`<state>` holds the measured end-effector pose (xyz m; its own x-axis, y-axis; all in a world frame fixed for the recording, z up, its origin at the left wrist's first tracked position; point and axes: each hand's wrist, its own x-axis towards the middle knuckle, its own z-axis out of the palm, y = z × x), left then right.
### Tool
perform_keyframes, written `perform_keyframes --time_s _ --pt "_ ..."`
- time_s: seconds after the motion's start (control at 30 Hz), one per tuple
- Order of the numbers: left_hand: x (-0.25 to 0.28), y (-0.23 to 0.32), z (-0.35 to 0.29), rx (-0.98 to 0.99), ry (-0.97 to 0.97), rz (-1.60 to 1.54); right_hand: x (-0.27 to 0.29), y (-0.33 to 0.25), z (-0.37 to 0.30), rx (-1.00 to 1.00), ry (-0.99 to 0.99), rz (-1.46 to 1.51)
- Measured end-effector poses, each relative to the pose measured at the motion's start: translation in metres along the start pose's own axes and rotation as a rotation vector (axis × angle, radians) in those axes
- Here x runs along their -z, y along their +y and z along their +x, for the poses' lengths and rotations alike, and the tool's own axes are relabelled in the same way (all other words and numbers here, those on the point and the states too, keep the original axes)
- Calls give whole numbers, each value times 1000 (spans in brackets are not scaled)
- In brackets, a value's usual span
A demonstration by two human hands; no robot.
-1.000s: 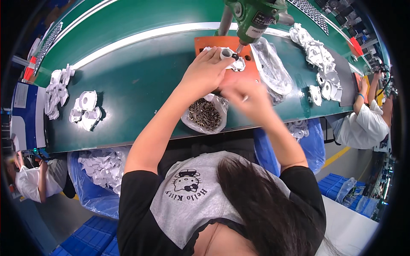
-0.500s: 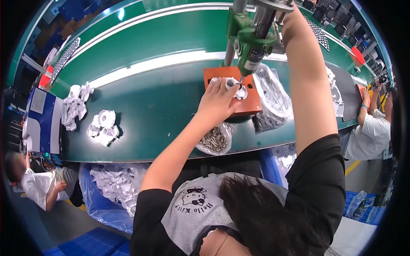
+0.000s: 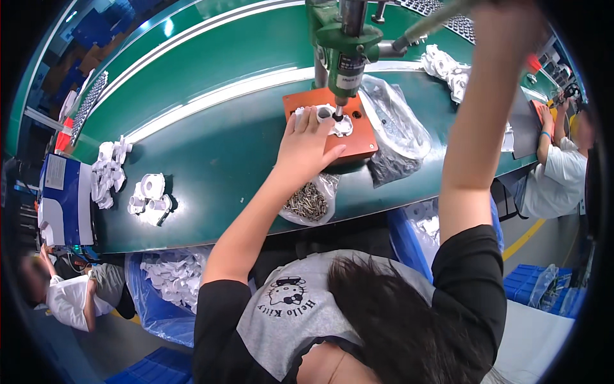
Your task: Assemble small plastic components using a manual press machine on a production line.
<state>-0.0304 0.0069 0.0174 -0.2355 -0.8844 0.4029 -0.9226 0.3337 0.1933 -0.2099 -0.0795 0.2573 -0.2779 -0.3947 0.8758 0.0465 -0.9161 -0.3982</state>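
My left hand (image 3: 307, 144) lies over an orange fixture block (image 3: 297, 99), fingers stretched out and thumb apart. Its fingertips rest on a white plastic part (image 3: 343, 126) seated on the block and partly hidden by the hand. The tip of a green bench press (image 3: 348, 57) is down at this part, beside its round opening. At the upper right my right hand (image 3: 508, 35), blurred by motion, is closed round the end of the press lever (image 3: 428, 27); its fingers are not clear.
Near the block lie a bag of screws (image 3: 310, 203) and a clear bag of dark small parts (image 3: 396, 153). White parts (image 3: 151, 198) sit left on the green bench; more lie at far right. Blue lined bins (image 3: 144, 313) stand below. Co-workers sit at both sides.
My right hand has swung right and slightly down with the lever, and the press tip has dropped onto the part. My left hand stays on it, thumb spread further. The view has shifted.
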Motion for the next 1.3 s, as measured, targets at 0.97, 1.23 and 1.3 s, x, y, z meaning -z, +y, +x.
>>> perform_keyframes --time_s 0.97,1.23,1.3 --pt "60 -39 60 275 -159 -136 53 120 -86 -512 -338 272" --pt "6 -173 58 434 271 -580 289 87 -215 -366 -179 -1293" --pt "-42 -234 60 334 455 -219 325 93 -223 -318 -271 -1421"
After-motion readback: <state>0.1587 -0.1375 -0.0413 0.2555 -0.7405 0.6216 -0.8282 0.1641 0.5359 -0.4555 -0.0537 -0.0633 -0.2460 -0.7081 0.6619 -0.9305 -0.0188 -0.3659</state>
